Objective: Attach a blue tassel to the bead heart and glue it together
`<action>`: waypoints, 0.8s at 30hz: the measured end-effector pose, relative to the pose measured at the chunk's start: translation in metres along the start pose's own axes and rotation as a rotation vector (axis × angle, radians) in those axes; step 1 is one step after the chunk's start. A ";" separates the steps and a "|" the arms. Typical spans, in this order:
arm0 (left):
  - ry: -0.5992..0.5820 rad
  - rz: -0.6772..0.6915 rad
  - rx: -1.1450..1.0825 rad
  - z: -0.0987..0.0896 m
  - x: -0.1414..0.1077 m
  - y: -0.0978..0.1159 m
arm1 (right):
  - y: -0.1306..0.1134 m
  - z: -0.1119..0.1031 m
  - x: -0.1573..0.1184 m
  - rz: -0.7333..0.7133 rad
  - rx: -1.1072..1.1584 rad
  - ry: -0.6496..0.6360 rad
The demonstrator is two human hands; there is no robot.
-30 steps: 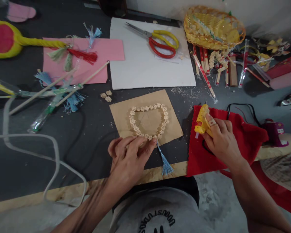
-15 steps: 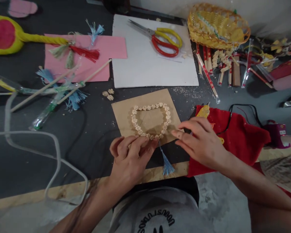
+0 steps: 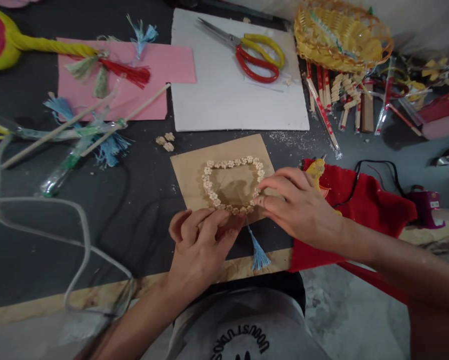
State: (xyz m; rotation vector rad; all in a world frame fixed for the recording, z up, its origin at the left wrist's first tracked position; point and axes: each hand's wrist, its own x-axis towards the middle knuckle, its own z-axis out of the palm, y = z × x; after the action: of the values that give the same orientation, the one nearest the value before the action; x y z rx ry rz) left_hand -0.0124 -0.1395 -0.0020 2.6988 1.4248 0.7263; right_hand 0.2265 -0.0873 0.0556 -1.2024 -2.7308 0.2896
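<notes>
A loop of pale flower-shaped beads, like a bracelet, lies on a brown paper sheet. From its lower edge a blue tassel hangs toward the table's front edge. My left hand is at the bottom of the loop, its fingers curled and thumb tip close to where the tassel joins; its grip is partly hidden. On the right side of the loop, my right hand pinches a bead between thumb and forefinger. Several loose flower beads rest left of the paper.
Scissors lie on a white board behind the paper. A yellow basket stands at the back right near wrapped sticks. Red cloth is at the right, a clear tube and tassels at the left.
My right hand has moved left onto the beads and its fingers have closed on the loop's right side. My left hand stays at the bottom. The view has shifted slightly.
</notes>
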 end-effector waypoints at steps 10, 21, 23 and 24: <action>-0.009 -0.019 0.005 -0.001 0.000 0.002 | 0.001 0.018 0.020 -0.092 0.005 -0.044; 0.003 -0.017 -0.009 0.000 0.001 0.001 | 0.004 0.017 0.020 -0.115 0.025 -0.027; 0.005 -0.016 0.003 0.000 0.001 0.001 | 0.004 0.017 0.020 -0.119 0.051 -0.032; 0.004 -0.015 0.008 0.000 0.001 0.001 | 0.004 0.016 0.020 -0.121 0.060 -0.030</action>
State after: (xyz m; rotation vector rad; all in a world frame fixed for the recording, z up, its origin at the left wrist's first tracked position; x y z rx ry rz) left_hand -0.0112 -0.1396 -0.0017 2.6909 1.4504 0.7278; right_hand 0.2125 -0.0717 0.0399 -1.0213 -2.7849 0.3748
